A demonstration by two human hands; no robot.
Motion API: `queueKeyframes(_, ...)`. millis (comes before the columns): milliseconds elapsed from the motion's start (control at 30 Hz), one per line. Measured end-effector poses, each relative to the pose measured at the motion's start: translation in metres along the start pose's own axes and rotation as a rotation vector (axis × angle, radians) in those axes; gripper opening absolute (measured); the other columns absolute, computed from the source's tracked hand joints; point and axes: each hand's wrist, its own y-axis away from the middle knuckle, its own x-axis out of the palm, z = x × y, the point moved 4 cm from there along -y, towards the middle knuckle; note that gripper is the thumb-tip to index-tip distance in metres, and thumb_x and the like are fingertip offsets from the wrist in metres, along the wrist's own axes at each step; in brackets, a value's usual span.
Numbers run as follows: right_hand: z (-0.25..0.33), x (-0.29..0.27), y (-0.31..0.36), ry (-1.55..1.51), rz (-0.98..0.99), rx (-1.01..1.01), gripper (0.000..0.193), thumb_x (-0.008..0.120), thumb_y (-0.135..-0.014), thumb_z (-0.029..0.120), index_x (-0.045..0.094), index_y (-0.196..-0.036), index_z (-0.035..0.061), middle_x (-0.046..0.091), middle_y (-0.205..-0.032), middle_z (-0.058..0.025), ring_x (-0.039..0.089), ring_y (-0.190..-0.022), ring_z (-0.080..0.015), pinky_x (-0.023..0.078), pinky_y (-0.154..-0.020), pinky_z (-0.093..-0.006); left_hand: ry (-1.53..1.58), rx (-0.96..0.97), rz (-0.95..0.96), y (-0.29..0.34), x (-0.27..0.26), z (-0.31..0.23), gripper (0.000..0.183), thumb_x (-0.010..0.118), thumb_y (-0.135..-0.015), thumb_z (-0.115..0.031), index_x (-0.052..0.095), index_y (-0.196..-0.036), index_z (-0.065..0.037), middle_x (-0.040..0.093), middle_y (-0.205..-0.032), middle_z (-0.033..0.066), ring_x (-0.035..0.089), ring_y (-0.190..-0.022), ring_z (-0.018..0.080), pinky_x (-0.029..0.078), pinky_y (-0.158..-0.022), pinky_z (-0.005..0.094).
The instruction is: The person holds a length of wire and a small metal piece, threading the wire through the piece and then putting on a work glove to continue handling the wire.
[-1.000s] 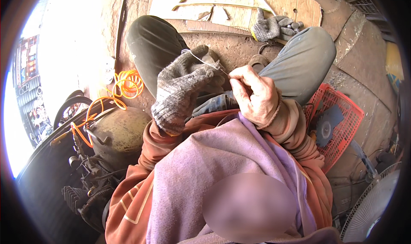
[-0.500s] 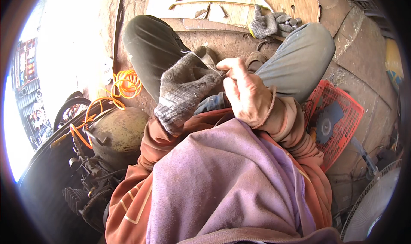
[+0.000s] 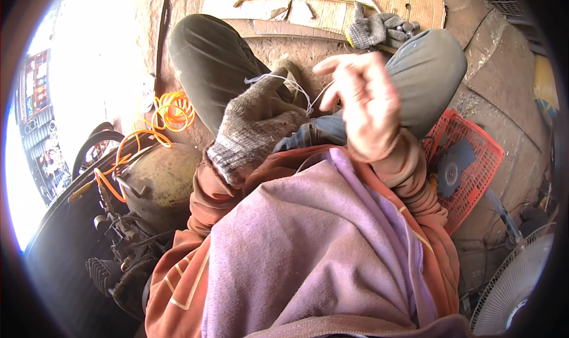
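A grey knit work glove covers my left hand (image 3: pixel 255 124), whose fingers are bent in front of my lap. Thin white string (image 3: pixel 305 95) loops loosely across the glove's fingers, and a short end hangs by the gloved fingertips, which appear closed on it. From there one strand runs up to my bare right hand (image 3: pixel 364 104). That hand is raised and somewhat blurred, its index finger stretched out to the left, the string going in between thumb and fingers. A second grey glove (image 3: pixel 376 31) lies beyond my knees, on the edge of a cardboard sheet (image 3: pixel 424 9).
On the left stand a rusty rounded tank (image 3: pixel 163 178) and an orange coiled hose (image 3: pixel 175 112). At my right are a red plastic basket (image 3: pixel 480 178) holding a dark round-holed plate (image 3: pixel 455 166), and a fan (image 3: pixel 515 290). My crossed legs enclose both hands.
My right hand has moved up and right, away from the gloved left hand. More of the white string now shows, stretched between them. The left hand has barely shifted.
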Motion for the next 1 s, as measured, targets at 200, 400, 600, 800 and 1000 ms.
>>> queueKeyframes(200, -0.005, -0.073, -0.032, -0.512, -0.176, 0.239, 0.015, 0.043, -0.104, 0.019, 0.052, -0.097, 0.0096, 0.069, -0.090, -0.0214, 0.046, -0.043, -0.0116, 0.035, -0.035, -0.0219, 0.126, -0.124, -0.101, 0.020, -0.027, -0.008, 0.054, 0.071, -0.082, 0.000, 0.051, -0.133, 0.004, 0.069, -0.097, 0.0110, 0.066, -0.083, 0.0154, 0.054, -0.073, 0.0259)
queueKeyframes(400, -0.007, -0.088, -0.039, -0.433, -0.021, 0.230, 0.020, 0.039, -0.105, 0.019, 0.058, -0.108, 0.0128, 0.056, -0.070, -0.0095, 0.041, -0.041, -0.0087, 0.030, -0.032, -0.0207, 0.115, -0.110, -0.217, 0.033, -0.045, -0.009, 0.054, 0.071, -0.083, -0.008, 0.051, -0.131, 0.009, 0.069, -0.088, 0.0114, 0.066, -0.077, 0.0163, 0.053, -0.071, 0.0262)
queueKeyframes(600, -0.028, -0.014, -0.018, -0.283, 0.192, 0.545, 0.014, 0.043, -0.104, 0.021, 0.049, -0.097, 0.0112, 0.061, -0.069, -0.0129, 0.043, -0.038, -0.0097, 0.029, -0.032, -0.0212, 0.865, 0.098, -0.005, 0.023, -0.041, -0.006, 0.065, 0.061, -0.094, -0.037, 0.039, -0.142, 0.000, 0.065, -0.091, 0.0094, 0.063, -0.074, 0.0239, 0.055, -0.067, 0.0382)
queueKeyframes(800, -0.055, 0.040, 0.004, -0.482, 0.380, 0.765, 0.020, 0.053, -0.100, 0.023, 0.052, -0.100, 0.0037, 0.063, -0.120, -0.0222, 0.067, -0.100, -0.0222, 0.057, -0.072, -0.0278, 1.019, 0.138, 0.256, 0.014, -0.028, -0.013, 0.087, 0.046, -0.092, -0.064, 0.029, -0.146, 0.001, 0.058, -0.080, 0.0091, 0.062, -0.070, 0.0310, 0.056, -0.062, 0.0532)
queueKeyframes(1000, -0.053, 0.066, 0.001, -0.750, 0.426, 0.757, 0.020, 0.056, -0.099, 0.021, 0.056, -0.106, 0.0021, 0.064, -0.113, -0.0146, 0.064, -0.103, -0.0206, 0.052, -0.089, -0.0368, 0.988, 0.103, 0.340, 0.011, -0.019, -0.008, 0.093, 0.047, -0.088, -0.069, 0.039, -0.139, 0.009, 0.053, -0.064, 0.0083, 0.060, -0.052, 0.0305, 0.057, -0.051, 0.0457)
